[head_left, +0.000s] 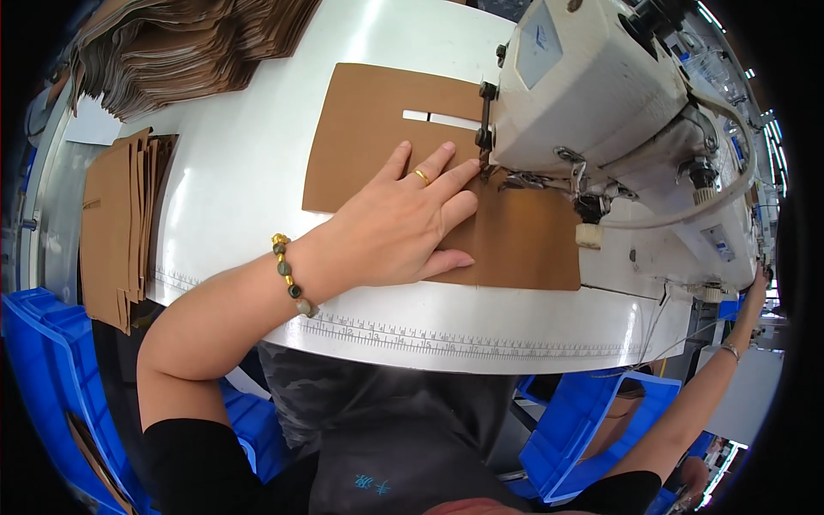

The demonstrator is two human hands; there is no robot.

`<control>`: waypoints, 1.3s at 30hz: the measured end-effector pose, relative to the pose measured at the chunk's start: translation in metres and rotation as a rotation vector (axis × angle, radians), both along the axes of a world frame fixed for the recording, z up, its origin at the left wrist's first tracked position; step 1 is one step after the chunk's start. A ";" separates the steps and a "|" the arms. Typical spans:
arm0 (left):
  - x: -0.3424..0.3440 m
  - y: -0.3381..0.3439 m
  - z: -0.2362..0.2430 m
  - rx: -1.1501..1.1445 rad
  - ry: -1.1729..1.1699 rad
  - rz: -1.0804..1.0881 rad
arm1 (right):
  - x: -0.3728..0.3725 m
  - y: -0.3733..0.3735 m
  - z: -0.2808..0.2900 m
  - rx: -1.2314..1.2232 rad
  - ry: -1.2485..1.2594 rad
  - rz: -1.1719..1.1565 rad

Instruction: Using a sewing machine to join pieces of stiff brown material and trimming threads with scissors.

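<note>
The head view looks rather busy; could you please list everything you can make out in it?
Table: 1, white, across the centre
Ruler scale: 1, dark markings, table's near edge
Sewing machine: 1, white, right side
Slotted panel: 1, brown, partly under the machine
Large stack: 1, brown, upper left
Smaller stack: 1, brown, table's left edge
Bins: at least 2, blue, lower left and right
Apron: 1, dark, lower centre
Beaded bracelet: 1, green and gold, left wrist
Ring: 1, gold, left hand
Left hand: 1, bare, flat on the panel
Right hand: 1, bare, far right; grip unclear
</note>
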State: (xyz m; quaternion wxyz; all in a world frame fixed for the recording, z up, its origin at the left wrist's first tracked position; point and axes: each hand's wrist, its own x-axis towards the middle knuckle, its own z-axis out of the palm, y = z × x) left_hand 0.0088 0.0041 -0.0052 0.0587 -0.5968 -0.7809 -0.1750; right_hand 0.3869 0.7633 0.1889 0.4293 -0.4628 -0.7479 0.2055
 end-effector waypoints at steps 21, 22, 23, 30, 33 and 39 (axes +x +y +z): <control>-0.003 0.005 0.009 -0.039 -0.022 -0.015 | -0.020 -0.096 -0.084 0.142 0.147 0.038; -0.004 0.005 0.009 -0.042 -0.021 -0.016 | -0.018 -0.090 -0.087 0.065 0.197 0.009; -0.004 0.006 0.008 -0.035 -0.022 -0.021 | -0.007 -0.077 -0.086 0.074 0.193 0.005; -0.003 0.006 0.008 -0.028 -0.020 -0.011 | -0.007 -0.077 -0.111 0.029 0.248 -0.015; -0.004 0.005 0.007 -0.023 -0.012 -0.015 | -0.006 -0.082 -0.103 0.062 0.278 -0.042; -0.004 0.006 0.008 -0.011 -0.010 -0.017 | -0.016 -0.096 -0.111 0.102 0.326 -0.059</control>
